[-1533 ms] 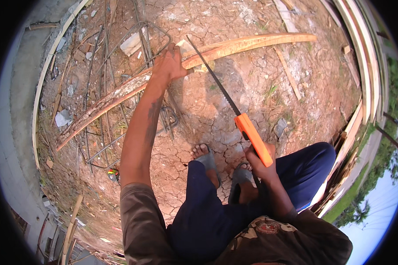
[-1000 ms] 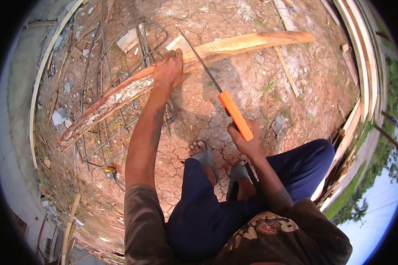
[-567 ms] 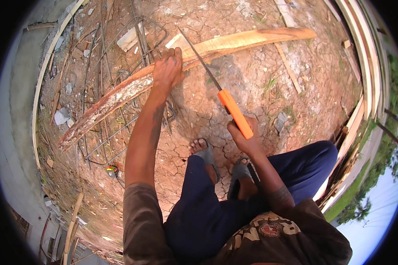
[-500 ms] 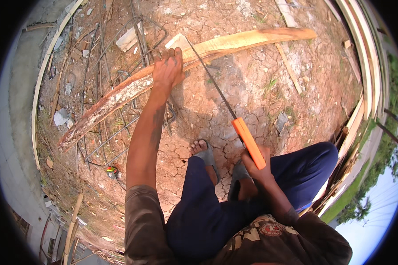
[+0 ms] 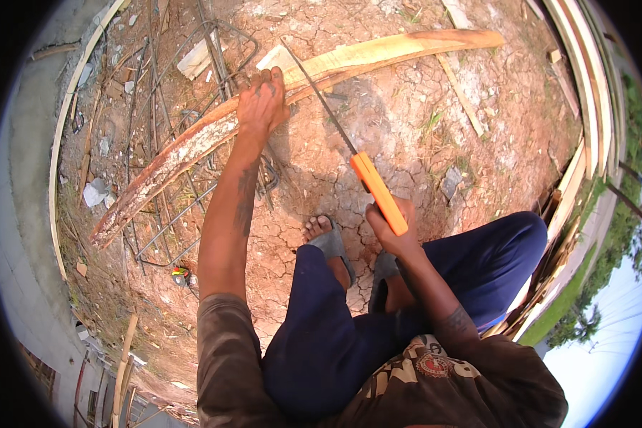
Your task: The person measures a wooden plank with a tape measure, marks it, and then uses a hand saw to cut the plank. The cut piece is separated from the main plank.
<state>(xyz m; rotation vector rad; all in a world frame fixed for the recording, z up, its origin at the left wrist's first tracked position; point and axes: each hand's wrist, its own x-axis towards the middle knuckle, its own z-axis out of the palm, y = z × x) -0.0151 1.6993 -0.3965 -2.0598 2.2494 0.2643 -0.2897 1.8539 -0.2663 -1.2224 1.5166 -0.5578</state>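
My left hand (image 5: 262, 103) grips the long rough plank (image 5: 446, 41), whose left part has whitish, weathered bark. Just beyond the fingers, a pale wood offcut (image 5: 277, 58) lies against the plank. My right hand (image 5: 391, 230) is closed on the orange handle of a handsaw (image 5: 374, 187); its thin blade slants up and leftward across the plank, right of my left hand. The tip reaches past the offcut. Whether the teeth are sunk in the wood I cannot tell.
Bent steel bars (image 5: 171, 225) and rubble lie left of and beneath the plank on cracked dirt. A small tape measure (image 5: 180, 277) sits at lower left. Long boards (image 5: 588, 85) are piled at right; a concrete strip (image 5: 32, 171) borders the left. My sandalled feet are below the saw.
The saw has moved back and forth along its length; since half a second ago it has slid forward, up-left. My left hand stays on the plank, and the view has shifted slightly.
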